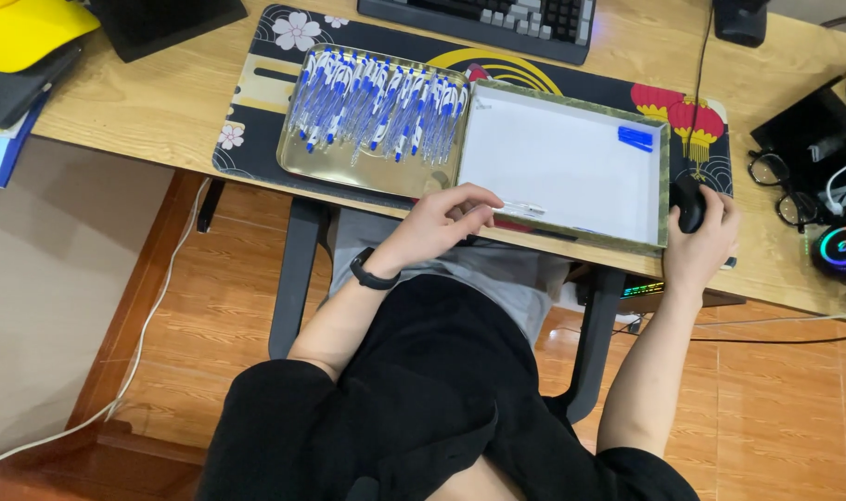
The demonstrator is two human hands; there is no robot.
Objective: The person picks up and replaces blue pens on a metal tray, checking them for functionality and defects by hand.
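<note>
White-and-clear plastic pen (523, 209) sits pinched in the left hand (442, 223) at the near edge of the white-lined box lid (562, 162); right hand (701, 243) cups a black mouse (689, 204). Sorting underway; next, place it inside.

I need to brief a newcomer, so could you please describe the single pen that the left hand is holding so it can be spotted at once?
On the wooden desk, find the white-lined box right of the metal tray of blue-and-white pens. At its near left edge, the left hand pinches one pen, lying alone and apart from the heap.
</note>
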